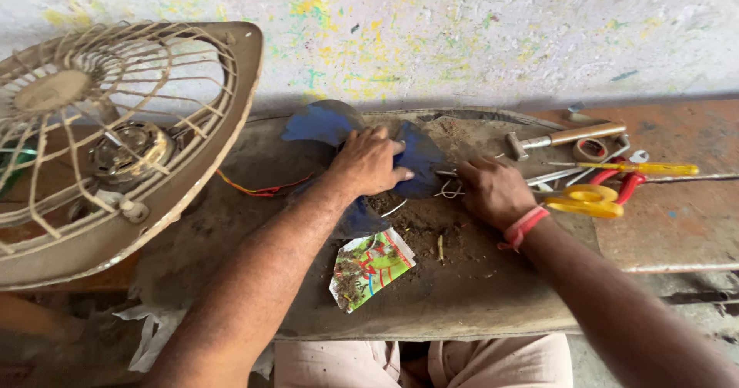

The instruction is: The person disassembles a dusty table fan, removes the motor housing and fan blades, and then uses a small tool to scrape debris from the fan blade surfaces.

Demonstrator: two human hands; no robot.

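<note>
With the blue fan blade [419,157] already off its motor and lying mid-bench, the teardown part looks done and the hub work is what's left. Left hand [369,161] presses flat on the blade, fingers spread, not gripping. Right hand [493,192], at its 3 o'clock, pinches something small by the hub; can't tell what. Dirt and a torn printed wrapper [369,269] sit at 6 o'clock, yellow-handled scissors [585,201] and hammer [566,136] at 3, the dusty fan housing [115,142] with its motor at 9.
</note>
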